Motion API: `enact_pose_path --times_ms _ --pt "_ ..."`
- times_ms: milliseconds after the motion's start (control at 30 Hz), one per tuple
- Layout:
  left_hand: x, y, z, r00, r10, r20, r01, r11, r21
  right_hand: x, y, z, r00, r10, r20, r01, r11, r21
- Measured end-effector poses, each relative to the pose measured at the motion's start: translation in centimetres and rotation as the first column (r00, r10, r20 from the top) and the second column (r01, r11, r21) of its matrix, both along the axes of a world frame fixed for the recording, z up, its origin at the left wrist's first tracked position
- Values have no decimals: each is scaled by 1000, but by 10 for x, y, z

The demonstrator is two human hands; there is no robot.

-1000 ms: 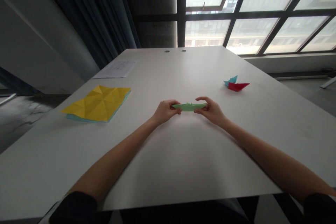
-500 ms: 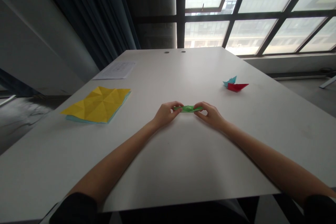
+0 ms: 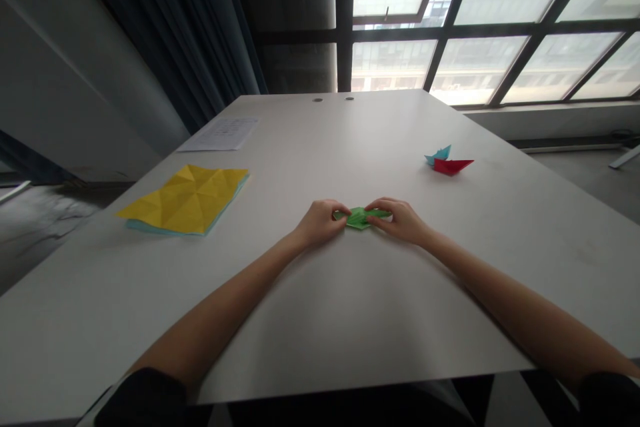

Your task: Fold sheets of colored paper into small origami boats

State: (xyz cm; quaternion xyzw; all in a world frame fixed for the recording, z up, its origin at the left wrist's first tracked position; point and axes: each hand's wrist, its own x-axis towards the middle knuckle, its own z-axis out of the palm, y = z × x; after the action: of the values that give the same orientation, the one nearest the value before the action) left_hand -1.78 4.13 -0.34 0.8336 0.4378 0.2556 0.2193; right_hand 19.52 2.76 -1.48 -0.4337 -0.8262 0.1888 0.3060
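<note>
A small folded piece of green paper [image 3: 359, 219] with pointed ends is between my two hands, low over the table's middle. My left hand [image 3: 323, 221] pinches its left end between thumb and fingers. At the other end, my right hand [image 3: 399, 220] has thumb and fingertips closed on the paper's right part. The fingers cover both ends, and the creased centre faces up. Whether the paper rests on the table or is just above it, I cannot tell.
On the white table [image 3: 310, 320], creased yellow paper [image 3: 193, 199] lies over light blue paper [image 3: 170, 231] at left. Behind it is a printed sheet [image 3: 220, 134]. A red paper boat [image 3: 453, 167] and a blue paper boat [image 3: 439, 155] stand at right.
The green paper has tipped and come slightly nearer, showing more of its creased top. My right fingers have shifted inward along it, and both hands have come down a little.
</note>
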Motion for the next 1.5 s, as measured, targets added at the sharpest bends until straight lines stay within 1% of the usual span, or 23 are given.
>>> enact_pose_path --times_ms 100,167,333,433,500,600,700,800,867,967,1067,1167,1233,1367,1433,1500 --pt "2 -2 3 999 22 -27 -23 999 -33 1 1 5 999 30 40 -29 999 -42" --pt "3 -3 5 999 16 -36 -18 998 -52 1 1 8 996 58 66 -54 997 -53" --pt "5 -5 6 999 -13 -46 9 997 -72 -2 2 20 980 144 136 -138 989 -54" --pt "6 -6 6 998 -19 -61 15 998 -66 -7 5 28 967 150 205 -144 989 -45" --pt "6 -7 6 998 -13 -59 9 997 -72 -12 7 33 945 171 278 -163 985 -49" --pt "7 -8 6 999 7 -45 -11 995 -102 -20 10 38 890 203 407 -184 979 -87" --pt "7 -7 8 999 29 -33 -34 989 -147 -29 10 41 828 187 529 -160 982 -98" --pt "6 -6 7 999 44 -11 -45 980 -194 -36 10 42 794 168 585 -132 986 -103" --pt "5 -5 5 999 50 17 -45 974 -223 -38 10 41 788 179 589 -121 983 -136" --pt "4 -4 2 997 30 65 -11 961 -275 -37 12 39 794 196 575 -104 977 -188" --pt "4 -4 0 996 2 86 24 954 -299 -37 13 39 818 171 550 -71 978 -198" --pt "4 -6 0 996 -8 85 31 959 -282 -38 13 39 822 134 554 -29 980 -194" --pt "4 -7 0 997 -13 74 33 963 -269 -38 12 38 821 129 557 -27 982 -188" --pt "4 -8 0 998 -23 52 34 971 -238 -37 12 35 825 161 542 -73 981 -180" --pt "3 -7 1 999 -29 35 35 980 -197 -34 12 35 845 182 503 -109 979 -171" --pt "2 -7 3 999 -38 21 41 987 -157 -29 11 39 881 202 427 -139 975 -174"
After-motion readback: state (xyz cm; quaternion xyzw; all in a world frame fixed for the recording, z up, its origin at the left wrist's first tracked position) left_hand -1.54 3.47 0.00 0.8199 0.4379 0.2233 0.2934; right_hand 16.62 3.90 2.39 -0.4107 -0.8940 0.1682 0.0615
